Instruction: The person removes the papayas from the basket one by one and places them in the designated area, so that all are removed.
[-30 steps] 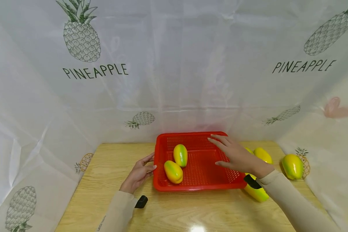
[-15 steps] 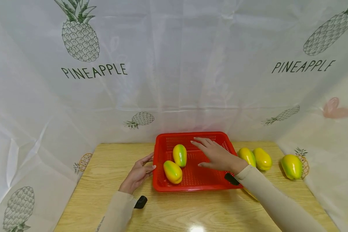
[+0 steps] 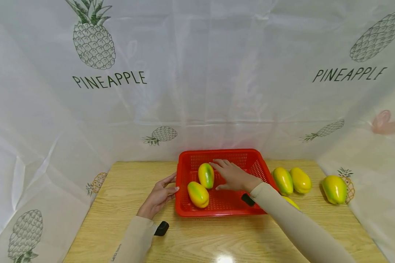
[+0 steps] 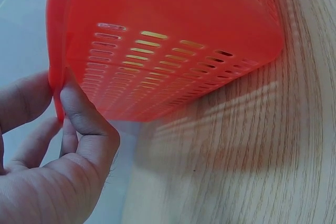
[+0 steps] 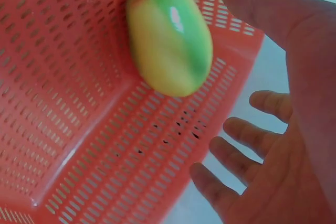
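Observation:
A red plastic basket (image 3: pixel 230 212) with slotted walls stands on the table. Two yellow-green papayas lie in its left part: a rear papaya (image 3: pixel 206 176) and a front papaya (image 3: pixel 198 194). My left hand (image 3: pixel 158 196) pinches the left rim between thumb and fingers; the left wrist view shows the rim (image 4: pixel 56 40) between them. Over the basket, my right hand (image 3: pixel 234 176) is spread with nothing in it, just right of the rear papaya. In the right wrist view its fingers (image 5: pixel 247 129) stand apart from the nearer papaya (image 5: pixel 170 40).
Right of the basket lie more papayas: a pair at the back (image 3: pixel 283 180), one partly hidden by the right sleeve (image 3: pixel 291 202), and one at the table's right side (image 3: pixel 335 189). A white sheet printed with pineapples (image 3: pixel 217 91) surrounds the wooden table (image 3: pixel 197 241).
My right hand has moved left across the basket, from its right side towards the rear papaya. The left hand and the basket have stayed in place.

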Motion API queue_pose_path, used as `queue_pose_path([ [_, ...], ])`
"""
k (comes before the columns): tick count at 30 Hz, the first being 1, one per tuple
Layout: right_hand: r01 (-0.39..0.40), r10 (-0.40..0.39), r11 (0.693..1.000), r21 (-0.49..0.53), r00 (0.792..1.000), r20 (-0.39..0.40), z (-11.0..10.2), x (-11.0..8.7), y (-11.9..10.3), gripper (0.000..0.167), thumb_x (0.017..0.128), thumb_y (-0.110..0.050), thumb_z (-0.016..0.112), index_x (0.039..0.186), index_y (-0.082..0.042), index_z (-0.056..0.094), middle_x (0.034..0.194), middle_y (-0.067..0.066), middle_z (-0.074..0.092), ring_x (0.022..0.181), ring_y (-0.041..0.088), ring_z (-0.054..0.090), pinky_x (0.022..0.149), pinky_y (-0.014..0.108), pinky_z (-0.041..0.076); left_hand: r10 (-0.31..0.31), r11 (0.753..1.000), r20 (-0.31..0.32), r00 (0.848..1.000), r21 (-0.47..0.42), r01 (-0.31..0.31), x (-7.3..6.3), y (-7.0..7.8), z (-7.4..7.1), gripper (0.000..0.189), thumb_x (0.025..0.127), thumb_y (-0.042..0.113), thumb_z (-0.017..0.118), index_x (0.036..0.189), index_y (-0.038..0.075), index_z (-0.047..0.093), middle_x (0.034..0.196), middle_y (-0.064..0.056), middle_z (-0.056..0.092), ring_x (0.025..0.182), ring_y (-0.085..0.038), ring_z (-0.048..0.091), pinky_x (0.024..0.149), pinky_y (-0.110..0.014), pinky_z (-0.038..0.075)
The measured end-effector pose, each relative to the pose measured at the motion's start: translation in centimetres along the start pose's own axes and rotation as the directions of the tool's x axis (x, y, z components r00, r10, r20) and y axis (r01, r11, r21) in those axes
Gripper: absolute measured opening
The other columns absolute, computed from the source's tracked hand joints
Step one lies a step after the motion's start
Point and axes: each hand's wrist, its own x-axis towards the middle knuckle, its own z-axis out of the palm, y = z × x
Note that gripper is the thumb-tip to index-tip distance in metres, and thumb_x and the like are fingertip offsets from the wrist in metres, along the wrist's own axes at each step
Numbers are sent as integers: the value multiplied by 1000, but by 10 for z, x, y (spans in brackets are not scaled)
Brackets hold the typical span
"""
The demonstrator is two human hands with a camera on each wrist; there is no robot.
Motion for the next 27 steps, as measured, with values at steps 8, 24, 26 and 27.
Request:
queue_pose_path([
  [8,-37,37,999,11,997,66,12,18,3,99,90,-34,86,165,-2,29,166,25,29,148,47,35,117,68,35,-4,1000,1,1000,-10,4,1,0,1,66,101,-9,58,162,12,45,143,-17,45,92,-16,62,75,-22,55],
  [24,-73,75,997,-19,989,129,27,46,-2,98,89,-33,87,164,-6,30,163,22,33,146,44,39,118,61,38,8,1000,17,1000,-5,-8,-4,2,1,66,101,-10,58,163,8,42,147,-21,41,90,-14,62,75,-21,54],
  [26,-72,75,997,-31,989,127,29,48,-2,98,89,-34,87,164,-7,31,163,22,34,145,44,41,118,60,39,5,1000,15,1000,-6,-4,-3,2,1,66,101,-10,58,163,8,42,147,-20,41,90,-14,62,75,-21,54],
  [27,-75,79,996,-38,989,128,30,49,-2,98,89,-35,87,164,-8,31,163,22,35,146,43,41,118,60,39,1,1000,11,1000,-8,-1,-3,2,1,66,101,-10,58,163,9,42,146,-20,41,90,-14,62,75,-21,54],
])
